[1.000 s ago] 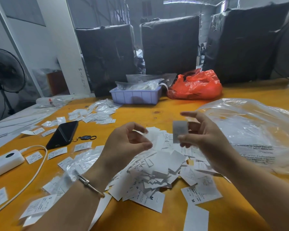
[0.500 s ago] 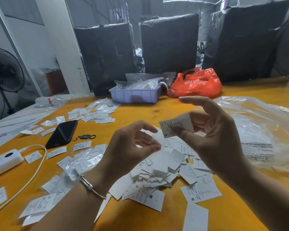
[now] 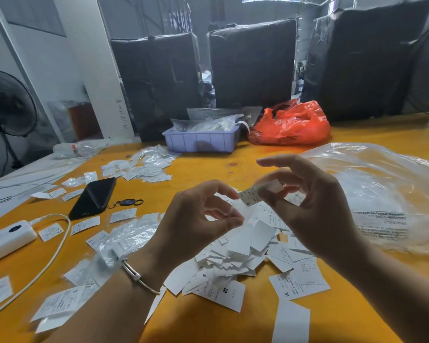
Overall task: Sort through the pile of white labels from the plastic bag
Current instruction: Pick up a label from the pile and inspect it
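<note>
A heap of white labels point(image 3: 245, 248) lies on the yellow table point(image 3: 344, 318) under my hands. The large clear plastic bag point(image 3: 382, 184) lies flat to the right of it. My right hand point(image 3: 315, 209) pinches one small label point(image 3: 254, 195) between thumb and fingers above the heap, printed side showing an S. My left hand point(image 3: 198, 219) is curled just left of it, forefinger tip at the label's left edge. Thumb and forefinger pinch what looks like a small clear sleeve point(image 3: 229, 211).
Loose labels and clear sleeves point(image 3: 126, 233) are scattered to the left, more further back point(image 3: 144, 169). A black phone point(image 3: 94, 196), key fob point(image 3: 128, 202) and white power bank point(image 3: 8, 237) with cable lie left. A lavender tray point(image 3: 201, 142) and red bag point(image 3: 292, 125) stand behind.
My right hand has turned the label from its blank side to its print and lowered it leftward. It now meets my left forefinger. My left hand has barely moved.
</note>
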The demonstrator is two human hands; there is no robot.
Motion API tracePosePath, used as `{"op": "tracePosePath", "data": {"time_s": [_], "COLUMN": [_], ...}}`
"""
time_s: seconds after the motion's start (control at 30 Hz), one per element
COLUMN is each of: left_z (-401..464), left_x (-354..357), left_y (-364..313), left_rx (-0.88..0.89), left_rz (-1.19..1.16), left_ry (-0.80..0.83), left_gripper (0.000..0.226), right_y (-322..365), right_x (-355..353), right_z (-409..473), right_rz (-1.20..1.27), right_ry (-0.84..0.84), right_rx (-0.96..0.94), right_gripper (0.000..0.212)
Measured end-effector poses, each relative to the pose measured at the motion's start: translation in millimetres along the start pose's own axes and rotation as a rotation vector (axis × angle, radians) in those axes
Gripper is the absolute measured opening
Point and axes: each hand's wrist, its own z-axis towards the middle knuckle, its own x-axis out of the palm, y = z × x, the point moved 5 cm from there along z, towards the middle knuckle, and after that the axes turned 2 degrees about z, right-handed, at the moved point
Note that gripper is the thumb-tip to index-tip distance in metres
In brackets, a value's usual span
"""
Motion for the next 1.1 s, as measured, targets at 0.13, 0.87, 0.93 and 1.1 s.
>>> {"op": "tracePosePath", "data": {"time_s": [0.13,0.87,0.93,1.1], "left_z": [0,1,2,1], "left_x": [0,7,6,7], "left_y": [-1,11,13,14], "left_rx": [0.011,-0.109,-0.131,-0.164], "left_rz": [0.025,-0.062,-0.097,-0.127], "left_ry": [0.011,0.067,0.069,0.074], "left_gripper": [0.036,0.033,0.032,0.030], "right_y": [-3,-10,-8,-8], "right_x": [2,30,20,12], "right_z": [0,-13,-9,-7], "right_rz": [-0.110,-0.321,-0.320,-0.342], "right_ry": [0.054,0.332,0.197,0.116], "right_rx": [-0.007,-0.044,-0.068,-0.106], "right_gripper": [0.041,0.051,0.046,0.017]}}
